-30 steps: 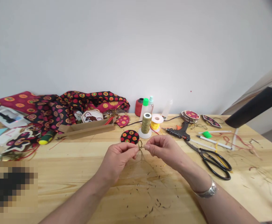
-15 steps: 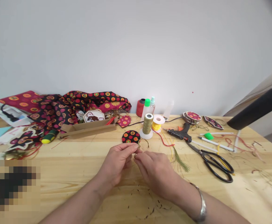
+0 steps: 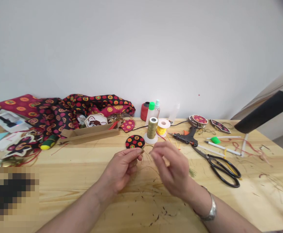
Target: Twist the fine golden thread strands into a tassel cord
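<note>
My left hand (image 3: 124, 165) pinches thin olive thread (image 3: 143, 154) between thumb and forefinger, and loose strands hang and loop from the fingertips. To its right, my right hand (image 3: 171, 168) is raised a little, fingers curled and thumb bent in. Whatever its fingertips hold is too small and blurred to make out. Just beyond the left fingertips lies a round black disc with red and yellow patterned fabric (image 3: 135, 141). A cone of olive thread (image 3: 152, 127) stands behind the hands, beside a spool of yellow cord (image 3: 162, 127). Partly hidden by my right hand is a green tassel (image 3: 192, 172).
Right of the hands lie a black glue gun (image 3: 186, 137), black-handled scissors (image 3: 225, 170) and a white pen (image 3: 222, 148). A cardboard tray (image 3: 90, 135) and heaped patterned fabric (image 3: 83, 106) lie back left. Bottles (image 3: 151, 111) stand by the wall.
My right hand has moved away from the left, to the right and slightly up, and the hands are now apart. My left hand keeps its pinch on the thread.
</note>
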`<state>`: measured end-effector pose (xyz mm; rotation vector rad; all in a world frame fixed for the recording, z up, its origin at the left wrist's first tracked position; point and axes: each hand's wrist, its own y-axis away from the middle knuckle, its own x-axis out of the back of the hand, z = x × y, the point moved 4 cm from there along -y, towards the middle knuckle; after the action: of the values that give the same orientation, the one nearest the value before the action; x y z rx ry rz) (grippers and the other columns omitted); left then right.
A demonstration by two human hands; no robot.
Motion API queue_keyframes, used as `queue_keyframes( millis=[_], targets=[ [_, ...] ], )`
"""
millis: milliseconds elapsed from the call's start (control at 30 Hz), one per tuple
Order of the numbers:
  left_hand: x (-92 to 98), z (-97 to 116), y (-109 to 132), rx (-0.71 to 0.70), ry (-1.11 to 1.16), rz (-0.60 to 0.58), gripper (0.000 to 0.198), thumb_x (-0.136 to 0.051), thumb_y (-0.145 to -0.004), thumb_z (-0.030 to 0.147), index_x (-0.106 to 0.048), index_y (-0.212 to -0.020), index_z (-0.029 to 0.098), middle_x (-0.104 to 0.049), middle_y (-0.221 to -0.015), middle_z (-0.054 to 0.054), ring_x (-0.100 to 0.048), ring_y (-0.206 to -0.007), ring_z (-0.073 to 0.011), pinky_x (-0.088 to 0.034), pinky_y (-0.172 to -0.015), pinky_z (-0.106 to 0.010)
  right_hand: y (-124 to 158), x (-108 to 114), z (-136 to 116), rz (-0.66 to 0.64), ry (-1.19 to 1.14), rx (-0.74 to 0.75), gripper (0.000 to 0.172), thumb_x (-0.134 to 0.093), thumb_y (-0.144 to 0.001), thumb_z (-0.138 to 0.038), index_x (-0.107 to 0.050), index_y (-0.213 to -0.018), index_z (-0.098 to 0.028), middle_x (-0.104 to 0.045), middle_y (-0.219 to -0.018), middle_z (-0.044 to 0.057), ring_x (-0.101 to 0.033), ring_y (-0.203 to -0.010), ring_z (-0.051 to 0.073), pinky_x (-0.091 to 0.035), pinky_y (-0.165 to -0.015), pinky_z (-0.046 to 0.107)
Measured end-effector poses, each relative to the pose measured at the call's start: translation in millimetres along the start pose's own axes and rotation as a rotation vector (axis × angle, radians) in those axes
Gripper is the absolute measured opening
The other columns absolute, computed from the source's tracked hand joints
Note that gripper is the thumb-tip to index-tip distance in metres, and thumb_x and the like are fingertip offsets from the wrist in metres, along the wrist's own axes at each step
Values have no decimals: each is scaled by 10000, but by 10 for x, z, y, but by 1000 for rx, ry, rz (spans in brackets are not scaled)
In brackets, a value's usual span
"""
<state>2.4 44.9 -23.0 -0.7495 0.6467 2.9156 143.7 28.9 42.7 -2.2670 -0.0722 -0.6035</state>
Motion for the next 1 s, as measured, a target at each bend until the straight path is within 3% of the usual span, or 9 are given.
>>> queue_keyframes(
  millis=[67,133,233,367,467,600,733,1000],
  targets=[
    [-4,10,9,1,-14,17,132,-694,-629,227,-632,-655,114,-525,-531,30,-270,-389,-4,-153,-356,-145,-25,-10,226,35,-178,-357,185,-480,-821,-247,-581,-707,-143,-576,-704,42,-516,-665,133,-425,-625,276],
    [-10,20,15,-6,-35,22,122,-689,-635,228,-638,-649,118,-528,-527,31,-271,-387,-3,-166,-359,-141,25,-148,403,-98,-419,-677,268,-502,-800,-343,-617,-692,-125,-586,-652,40,-516,-606,126,-426,-587,271],
    [-17,33,20,-35,-72,22,120,-682,-646,240,-642,-630,128,-531,-532,32,-280,-392,-4,-184,-367,-142,107,-314,492,-167,-718,-858,320,-540,-769,-407,-650,-762,-107,-624,-746,64,-559,-683,131,-440,-726,312],
    [-42,33,35,-67,-173,3,132,-673,-658,270,-658,-640,140,-534,-544,31,-310,-405,-11,-210,-378,-154,129,-406,434,-225,-1018,-818,326,-507,-803,-401,-643,-875,-113,-618,-793,63,-576,-728,129,-424,-816,347],
    [-62,32,53,-90,-241,0,146,-666,-663,292,-668,-652,146,-539,-546,29,-319,-410,-17,-227,-386,-164,107,-393,382,-270,-1078,-796,311,-517,-804,-379,-634,-924,-116,-603,-748,44,-565,-706,113,-430,-801,330],
    [-76,29,66,-101,-279,-21,160,-662,-663,300,-675,-664,140,-525,-526,27,-332,-432,-29,-229,-392,-165,97,-359,357,-358,-944,-784,296,-622,-733,-316,-619,-968,-135,-589,-784,29,-522,-653,84,-429,-662,246],
    [-59,12,50,-87,-267,-4,164,-658,-664,311,-675,-687,149,-502,-504,40,-298,-411,-26,-216,-387,-170,101,-342,369,-420,-824,-779,294,-654,-699,-281,-608,-961,-157,-577,-727,0,-424,-532,49,-319,-485,189],
    [-74,43,51,-115,-292,-16,154,-650,-675,294,-658,-630,147,-541,-557,28,-322,-412,-22,-237,-392,-166,21,-277,380,-407,-664,-735,61,-574,-718,-146,-630,-742,-146,-572,-686,-16,-437,-572,62,-324,-522,198]
  ],
)
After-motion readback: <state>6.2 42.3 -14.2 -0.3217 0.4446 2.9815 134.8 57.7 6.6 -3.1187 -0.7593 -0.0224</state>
